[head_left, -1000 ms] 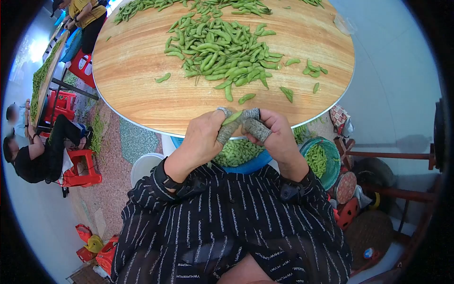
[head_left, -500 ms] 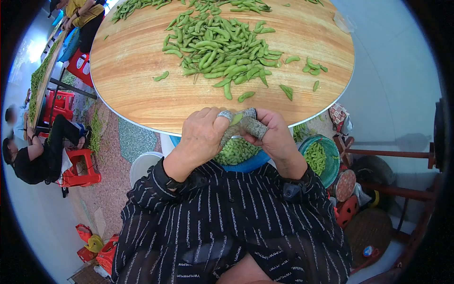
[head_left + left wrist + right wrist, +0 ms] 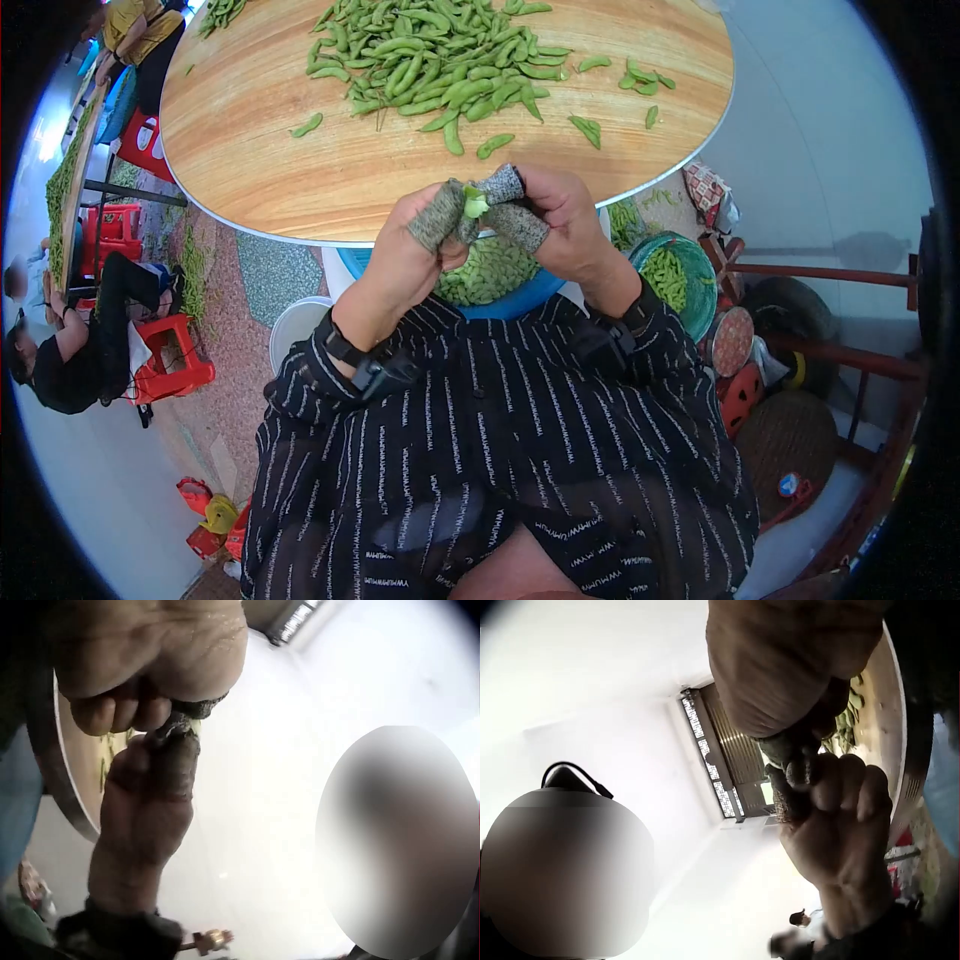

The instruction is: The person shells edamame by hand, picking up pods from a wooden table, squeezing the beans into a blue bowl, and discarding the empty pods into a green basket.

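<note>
Both hands meet over the table's near edge, with grey knit sleeves on some of their fingers. A pale green bean pod (image 3: 475,203), squeezed and seemingly split, shows between the fingertips. My left hand (image 3: 408,240) pinches it from the left, thumb on top. From the other side, my right hand (image 3: 565,222) grips it with thumb and forefinger. Below them, a blue basin (image 3: 507,311) contains many shelled green beans (image 3: 488,272). A large heap of whole pods (image 3: 430,65) lies on the round wooden table (image 3: 270,185). The wrist views show the sleeved fingertips pressed together.
Loose pods, such as one pod (image 3: 495,146), lie near the heap. A green basket (image 3: 707,290) of pods stands right of the basin, a white bucket (image 3: 290,335) left of it. Further left, a seated person (image 3: 70,345) works beside a red stool (image 3: 175,360).
The pod has gone from whole to squeezed and seemingly split. My left hand has rolled, bringing its sleeved thumb up. In the head view, hands and table have shifted up and left.
</note>
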{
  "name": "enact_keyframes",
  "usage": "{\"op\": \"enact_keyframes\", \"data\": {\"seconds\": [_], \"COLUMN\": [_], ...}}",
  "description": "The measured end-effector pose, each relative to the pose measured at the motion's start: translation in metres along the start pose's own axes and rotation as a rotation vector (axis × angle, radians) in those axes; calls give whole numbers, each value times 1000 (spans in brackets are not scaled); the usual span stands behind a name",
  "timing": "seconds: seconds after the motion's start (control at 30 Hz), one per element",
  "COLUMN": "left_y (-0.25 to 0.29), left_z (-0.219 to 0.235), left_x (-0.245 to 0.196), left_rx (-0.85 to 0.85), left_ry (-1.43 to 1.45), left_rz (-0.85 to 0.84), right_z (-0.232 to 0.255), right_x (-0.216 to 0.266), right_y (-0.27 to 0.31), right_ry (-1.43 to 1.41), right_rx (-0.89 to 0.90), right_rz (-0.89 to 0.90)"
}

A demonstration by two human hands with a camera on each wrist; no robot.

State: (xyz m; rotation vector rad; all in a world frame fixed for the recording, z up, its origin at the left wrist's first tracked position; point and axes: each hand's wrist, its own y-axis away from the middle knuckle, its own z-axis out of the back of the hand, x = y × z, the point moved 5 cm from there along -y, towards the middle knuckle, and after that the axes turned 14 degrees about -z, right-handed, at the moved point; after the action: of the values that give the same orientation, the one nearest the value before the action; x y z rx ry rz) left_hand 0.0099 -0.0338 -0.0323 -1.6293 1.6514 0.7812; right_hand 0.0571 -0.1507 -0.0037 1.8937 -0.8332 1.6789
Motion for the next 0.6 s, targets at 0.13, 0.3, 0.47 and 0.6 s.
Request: {"op": "enact_keyframes", "data": {"seconds": [0.13, 0.3, 0.47, 0.6], "left_y": [-6, 1, 9, 12], "left_z": [-9, -14, -21, -9], "left_x": [-6, -33, -47, -33], "left_rx": [63, 133, 151, 62], "left_ry": [-250, -720, -1302, -940], "left_rz": [-118, -454, -400, -243], "right_z": [3, 2, -9, -6], "right_x": [4, 4, 15, -2], "right_y": [4, 12, 20, 19], "right_ry": [135, 175, 496, 439], "right_rx": [-97, -150, -144, -139], "right_rz": [-62, -91, -2, -12]}}
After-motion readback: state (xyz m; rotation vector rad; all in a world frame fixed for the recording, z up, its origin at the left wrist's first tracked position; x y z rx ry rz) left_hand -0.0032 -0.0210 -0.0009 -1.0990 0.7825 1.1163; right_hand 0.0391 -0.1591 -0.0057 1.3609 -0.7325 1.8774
